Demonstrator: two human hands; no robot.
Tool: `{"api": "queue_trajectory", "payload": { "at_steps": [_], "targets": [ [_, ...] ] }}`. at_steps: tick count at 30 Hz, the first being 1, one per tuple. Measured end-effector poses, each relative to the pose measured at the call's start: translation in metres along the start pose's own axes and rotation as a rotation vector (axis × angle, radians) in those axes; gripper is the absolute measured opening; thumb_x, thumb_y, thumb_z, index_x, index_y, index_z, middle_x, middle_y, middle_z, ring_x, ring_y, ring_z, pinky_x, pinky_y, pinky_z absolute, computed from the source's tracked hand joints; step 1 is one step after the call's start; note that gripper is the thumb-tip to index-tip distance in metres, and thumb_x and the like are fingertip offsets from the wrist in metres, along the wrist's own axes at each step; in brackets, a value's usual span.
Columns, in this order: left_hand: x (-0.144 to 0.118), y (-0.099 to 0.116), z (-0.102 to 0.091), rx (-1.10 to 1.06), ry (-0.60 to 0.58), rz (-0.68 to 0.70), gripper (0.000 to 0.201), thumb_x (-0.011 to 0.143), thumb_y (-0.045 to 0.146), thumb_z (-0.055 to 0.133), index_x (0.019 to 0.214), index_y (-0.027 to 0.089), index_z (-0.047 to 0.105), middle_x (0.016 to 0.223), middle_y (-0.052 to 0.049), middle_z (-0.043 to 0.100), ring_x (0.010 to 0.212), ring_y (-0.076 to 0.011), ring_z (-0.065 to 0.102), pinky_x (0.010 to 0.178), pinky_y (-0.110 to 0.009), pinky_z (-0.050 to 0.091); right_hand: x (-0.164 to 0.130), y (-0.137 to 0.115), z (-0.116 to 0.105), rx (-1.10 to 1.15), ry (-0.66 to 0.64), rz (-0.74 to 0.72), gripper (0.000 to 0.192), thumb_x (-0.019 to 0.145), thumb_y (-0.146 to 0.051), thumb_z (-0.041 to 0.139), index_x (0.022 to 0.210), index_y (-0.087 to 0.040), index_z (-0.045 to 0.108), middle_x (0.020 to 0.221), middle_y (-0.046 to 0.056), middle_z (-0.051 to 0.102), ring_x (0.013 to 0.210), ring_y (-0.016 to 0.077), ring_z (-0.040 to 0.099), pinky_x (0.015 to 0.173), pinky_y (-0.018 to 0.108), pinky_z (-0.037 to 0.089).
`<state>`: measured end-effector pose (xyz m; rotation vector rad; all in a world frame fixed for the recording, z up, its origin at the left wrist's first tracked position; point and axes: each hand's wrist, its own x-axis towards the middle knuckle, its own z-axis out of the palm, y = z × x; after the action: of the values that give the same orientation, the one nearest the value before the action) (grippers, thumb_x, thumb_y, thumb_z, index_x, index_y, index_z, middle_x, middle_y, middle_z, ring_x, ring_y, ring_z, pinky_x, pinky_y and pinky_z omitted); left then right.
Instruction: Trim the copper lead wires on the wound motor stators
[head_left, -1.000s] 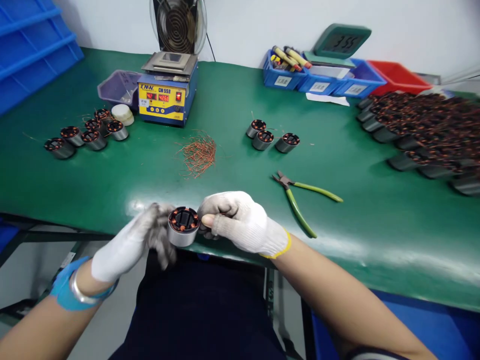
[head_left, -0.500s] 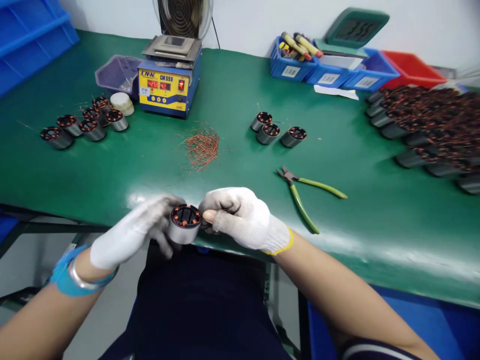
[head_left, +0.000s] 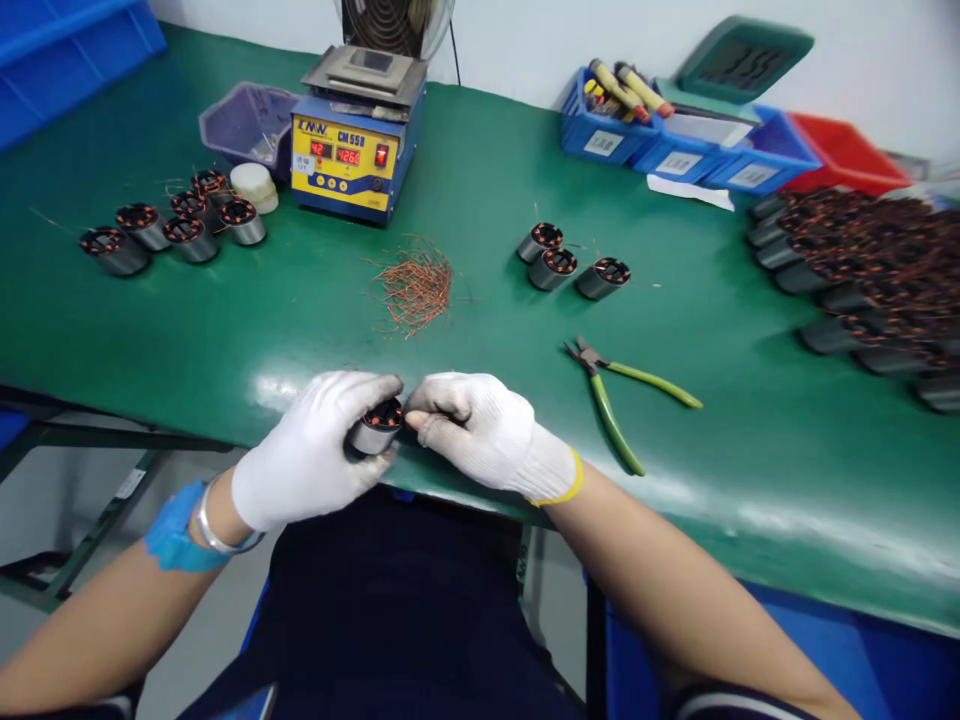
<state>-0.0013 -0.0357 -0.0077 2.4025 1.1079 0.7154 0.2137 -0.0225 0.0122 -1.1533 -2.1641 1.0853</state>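
A motor stator (head_left: 376, 432), a silver metal cylinder with a black slotted core and copper windings at its top, is at the table's near edge. Wrapped around it from the left is my left hand (head_left: 319, 440) in a white glove, thumb and fingers on its side. My right hand (head_left: 480, 430), gloved with one bare fingertip showing, pinches close against the stator's right side. Whatever lies between those fingertips is too small to make out. Green-handled cutting pliers (head_left: 600, 385) rest with jaws apart on the table, right of my right hand.
Copper wire clippings (head_left: 416, 288) are heaped mid-table. Several stators (head_left: 193, 240) stand at left, three stators (head_left: 553, 268) right of centre, and a dense group (head_left: 862, 270) at far right. A blue and yellow CM 558 unit (head_left: 345, 165) and blue bins (head_left: 679, 160) stand behind.
My left hand has closed more fully around the stator, its fingers now over the far side. My right hand keeps its pinch beside it. The camera view has shifted slightly.
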Motion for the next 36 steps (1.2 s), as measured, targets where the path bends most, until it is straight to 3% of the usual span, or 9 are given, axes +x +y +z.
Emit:
{"api": "queue_trajectory", "payload": {
  "at_steps": [6,10,15,17,21,27,31,34,36],
  "targets": [
    [-0.009,-0.006,0.013,0.259,0.197,0.085,0.028,0.08,0.025,0.066,0.106,0.016,0.06,0.106,-0.014,0.069,0.095,-0.029,0.064,0.084,-0.046,0.052,-0.009,0.009,-0.014,-0.04,-0.037,0.258,0.022,0.089,-0.033,0.053,0.079,-0.018,0.065,0.071,0.001,0.065,0.064,0.0135,0.056,0.057,0.025,0.037],
    [-0.012,-0.005,0.014,0.25,0.217,0.16,0.037,0.08,0.045,0.069,0.104,0.018,0.06,0.101,-0.012,0.07,0.09,-0.0284,0.065,0.087,-0.05,0.051,-0.039,0.014,-0.024,-0.037,0.054,0.319,0.026,0.091,-0.036,0.052,0.073,-0.02,0.062,0.069,0.002,0.065,0.064,0.0159,0.058,0.059,0.028,0.043],
    [-0.016,-0.007,0.021,0.076,0.266,0.116,0.032,0.081,0.03,0.067,0.108,0.017,0.055,0.101,-0.012,0.067,0.09,-0.0256,0.066,0.078,-0.041,0.054,-0.09,0.025,-0.042,-0.328,0.481,0.353,0.022,0.089,-0.042,0.055,0.092,-0.023,0.065,0.094,0.009,0.069,0.087,0.0255,0.065,0.079,0.039,0.052],
    [-0.015,-0.007,0.021,0.051,0.31,0.02,0.04,0.078,0.026,0.067,0.113,0.016,0.052,0.104,-0.013,0.065,0.095,-0.0273,0.065,0.082,-0.044,0.054,-0.106,0.035,-0.057,-0.605,0.559,0.415,0.044,0.078,-0.044,0.067,0.115,-0.021,0.061,0.123,0.017,0.061,0.113,0.0361,0.059,0.094,0.048,0.048],
    [-0.002,-0.003,0.01,0.003,0.213,-0.207,0.058,0.069,0.033,0.07,0.12,0.012,0.05,0.114,-0.018,0.061,0.105,-0.0342,0.062,0.088,-0.052,0.052,-0.128,0.061,-0.086,-0.892,0.276,0.698,0.11,0.056,-0.04,0.083,0.146,-0.003,0.032,0.151,0.034,0.027,0.138,0.0527,0.028,0.105,0.056,0.039],
    [0.023,0.001,-0.008,0.007,-0.04,-0.317,0.011,0.07,0.025,0.058,0.079,0.019,0.06,0.081,-0.007,0.065,0.081,-0.0274,0.061,0.075,-0.045,0.051,-0.132,0.058,-0.096,-0.855,0.03,0.885,0.091,0.074,-0.047,0.068,0.149,-0.007,0.034,0.142,0.029,0.042,0.126,0.0457,0.047,0.095,0.047,0.046],
    [0.028,-0.002,-0.009,-0.041,-0.061,-0.363,0.011,0.068,0.022,0.053,0.076,0.02,0.06,0.079,-0.005,0.066,0.08,-0.0246,0.06,0.074,-0.039,0.048,-0.125,0.039,-0.092,-0.971,-0.127,0.925,0.074,0.076,-0.044,0.062,0.143,-0.017,0.044,0.123,0.019,0.057,0.103,0.0395,0.063,0.077,0.046,0.051],
    [0.029,-0.005,-0.008,-0.122,-0.074,-0.391,0.015,0.077,0.028,0.047,0.073,0.02,0.059,0.075,-0.004,0.065,0.074,-0.0218,0.059,0.069,-0.035,0.045,-0.123,0.043,-0.085,-1.074,-0.114,0.903,0.046,0.085,-0.041,0.047,0.123,-0.017,0.058,0.105,0.015,0.062,0.084,0.0345,0.066,0.067,0.044,0.051],
    [0.03,-0.007,-0.007,-0.175,-0.07,-0.389,0.02,0.082,0.031,0.044,0.07,0.02,0.057,0.067,-0.002,0.061,0.067,-0.0201,0.056,0.066,-0.033,0.042,-0.125,0.054,-0.079,-1.081,0.013,0.774,0.043,0.088,-0.037,0.04,0.118,-0.012,0.059,0.109,0.019,0.061,0.094,0.0367,0.064,0.074,0.046,0.051]
  ]
}}
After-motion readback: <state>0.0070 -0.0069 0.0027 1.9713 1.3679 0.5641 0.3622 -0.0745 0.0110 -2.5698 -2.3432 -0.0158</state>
